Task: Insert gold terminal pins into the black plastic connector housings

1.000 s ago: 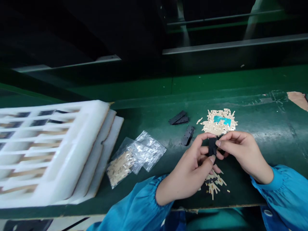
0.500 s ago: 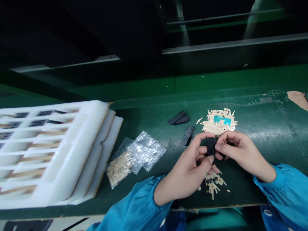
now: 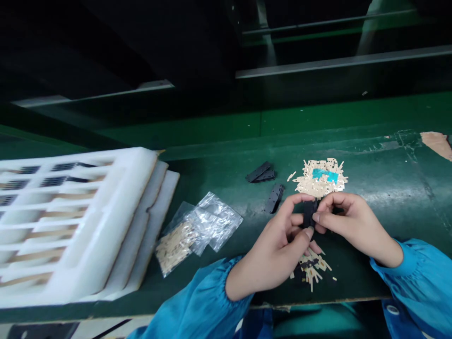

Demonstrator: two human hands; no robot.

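Between my two hands is a small black plastic part (image 3: 310, 213), held upright over the green table. My left hand (image 3: 278, 242) grips it between fingers and thumb from the left. On its right edge the thumb and fingertips of my right hand (image 3: 344, 215) pinch together; whether they hold a smaller piece is hidden. Just beyond my hands lies a heap of thin pale metal strips (image 3: 318, 183) with a blue-green piece on top. Closer to me, partly under my left hand, is a smaller pile of pale strips (image 3: 314, 273) with dark bits among them.
Several flat black plastic parts (image 3: 274, 198) lie left of the heap. Clear plastic bags (image 3: 215, 221), one with pale pieces inside, rest further left. Stacked white foam trays (image 3: 130, 188) with slotted compartments fill the left side. A torn brown patch (image 3: 436, 143) shows at the right.
Both hands stay in nearly the same place around the black plastic part, which is turned very slightly. The view has shifted a little.
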